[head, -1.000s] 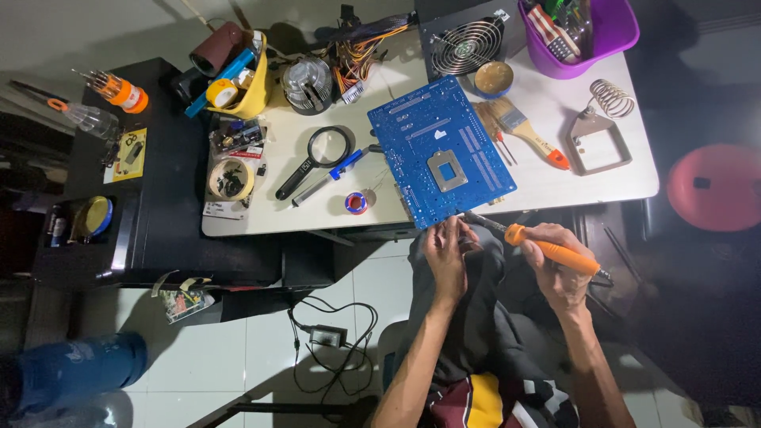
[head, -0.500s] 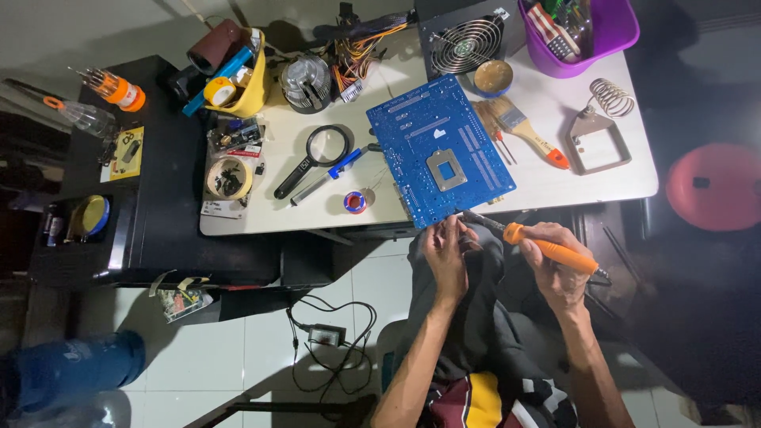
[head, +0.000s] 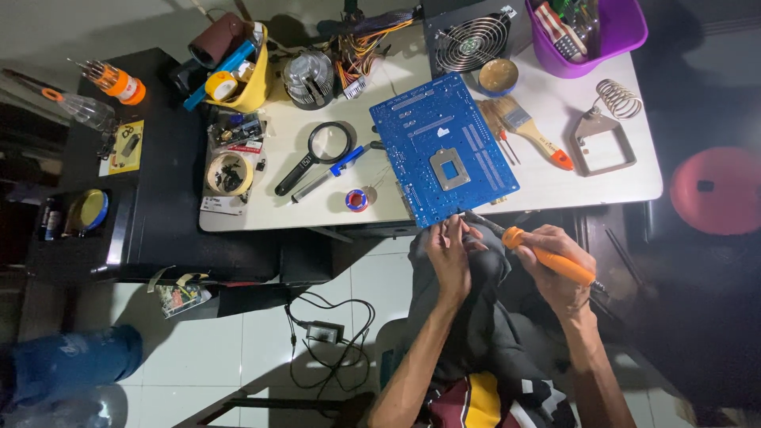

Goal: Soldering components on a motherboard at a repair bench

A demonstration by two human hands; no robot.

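A blue circuit board (head: 444,147) lies tilted on the white table (head: 555,178), its near edge over the table's front. My left hand (head: 450,250) is at that near edge, fingers pinched together on something too small to make out. My right hand (head: 555,265) grips an orange-handled soldering iron (head: 547,257), whose dark tip points left toward the board's near corner, close to my left fingertips.
On the table lie a magnifying glass (head: 317,154), a solder spool (head: 357,200), a paintbrush (head: 533,135), a spring iron stand (head: 606,131), a purple bin (head: 590,28), a fan (head: 476,40) and a yellow tool cup (head: 238,75). A black side table (head: 151,198) stands left. Cables lie on the floor (head: 325,329).
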